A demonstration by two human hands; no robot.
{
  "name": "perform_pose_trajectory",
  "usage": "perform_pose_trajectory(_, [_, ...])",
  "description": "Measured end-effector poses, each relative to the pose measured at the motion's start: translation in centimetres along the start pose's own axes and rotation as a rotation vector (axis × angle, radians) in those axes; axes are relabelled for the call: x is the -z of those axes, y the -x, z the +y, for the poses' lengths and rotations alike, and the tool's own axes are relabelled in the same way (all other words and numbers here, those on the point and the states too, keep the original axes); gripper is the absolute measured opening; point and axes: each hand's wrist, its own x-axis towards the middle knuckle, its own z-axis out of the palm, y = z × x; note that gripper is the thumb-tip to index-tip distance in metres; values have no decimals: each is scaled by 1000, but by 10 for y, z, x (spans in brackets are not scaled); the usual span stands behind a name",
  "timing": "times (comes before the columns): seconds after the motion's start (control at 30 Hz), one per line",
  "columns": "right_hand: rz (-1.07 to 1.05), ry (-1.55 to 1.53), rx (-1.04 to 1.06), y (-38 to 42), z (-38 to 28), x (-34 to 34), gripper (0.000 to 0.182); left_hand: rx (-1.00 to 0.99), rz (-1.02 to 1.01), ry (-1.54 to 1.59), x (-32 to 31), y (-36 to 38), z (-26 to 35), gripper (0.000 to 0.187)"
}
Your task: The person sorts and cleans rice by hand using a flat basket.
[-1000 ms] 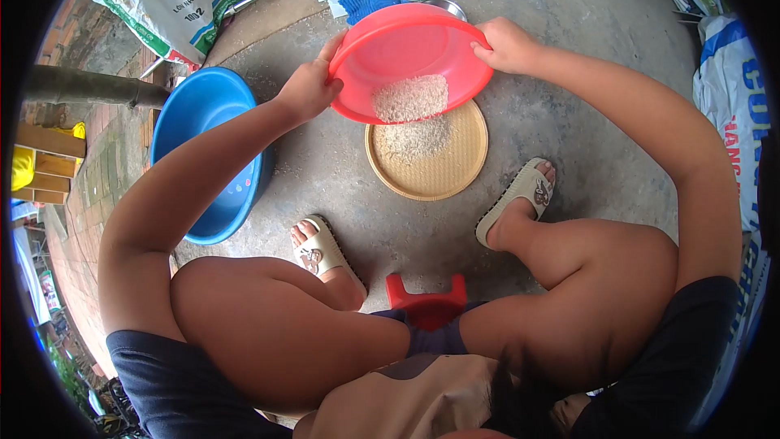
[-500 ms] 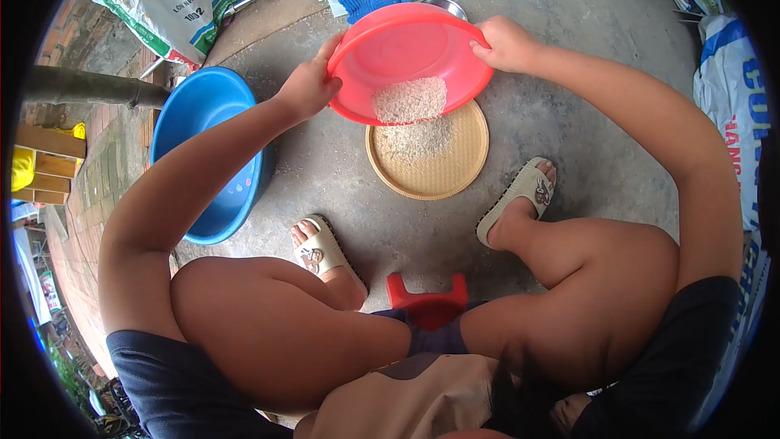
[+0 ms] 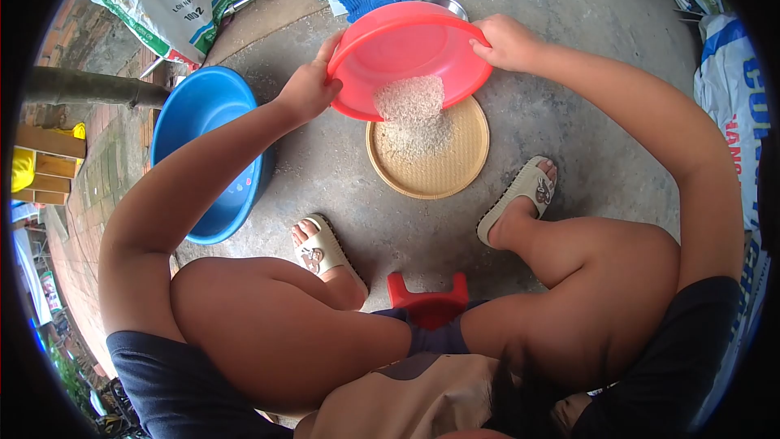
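A red plastic basin (image 3: 390, 53) is tilted toward me, its rim gripped at the left by my left hand (image 3: 310, 85) and at the right by my right hand (image 3: 508, 45). Pale grains that look like rice (image 3: 409, 99) slide over its lower edge. They fall onto a round woven bamboo tray (image 3: 431, 179) on the floor, where a heap of grains covers the back part. The basin hides the far side of the tray. Both hands are closed, thumbs on the near side of the rim.
A large blue tub (image 3: 213, 195) stands on the left. Behind the basin lie a blue cloth (image 3: 370, 2) and a metal bowl (image 3: 447, 6), partly hidden. Sacks (image 3: 195, 0) lean at the back left and right. Under me is a red stool (image 3: 428, 309); my sandalled feet flank the tray.
More grains have moved over the basin's lower rim, and the flow onto the tray is thicker. The basin has tipped slightly; both hands stay at nearly the same places.
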Motion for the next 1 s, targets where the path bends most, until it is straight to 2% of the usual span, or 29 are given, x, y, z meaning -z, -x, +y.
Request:
perform_pose_trajectory(0.07, [50,-15,42,1,-2,1,24,10,12,-31,-1,1,2,73])
perform_pose_trajectory(0.17, [-63,-26,-60,0,-4,4,24,56,-54,69,6,0,8,73])
perform_pose_trajectory(0.27, [40,-24,15,0,-2,2,24,-18,38,-59,-1,1,3,72])
perform_pose_trajectory(0.33, [-73,7,-48,0,-5,7,24,-2,3,-12,3,0,3,72])
perform_pose_trajectory(0.43, [-7,-28,-3,0,-1,2,25,13,-7,0,0,1,2,73])
perform_pose_trajectory(0.5, [-44,-13,-20,1,-4,7,25,17,18,-38,0,3,5,73])
perform_pose_trajectory(0.6, [-70,10,-37,0,-3,5,25,32,-50,36,3,0,3,74])
perform_pose_trajectory(0.7, [-50,27,-17,-2,1,3,24,-30,48,-44,-1,2,3,72])
perform_pose_trajectory(0.77, [-33,27,4,-4,1,4,24,50,-30,87,3,1,5,70])
perform_pose_trajectory(0.87, [-124,19,-16,-7,2,6,27,119,-56,207,11,-5,5,66])
perform_pose_trajectory(0.9, [-59,-58,12,-8,3,2,31,119,-54,209,13,-6,4,66])
perform_pose_trajectory(0.97, [4,-132,41,-8,2,0,37,293,-8,328,16,-8,2,61])
perform_pose_trajectory(1.0, [-108,-170,-139,-8,-2,-1,42,374,63,373,15,-9,-3,49])
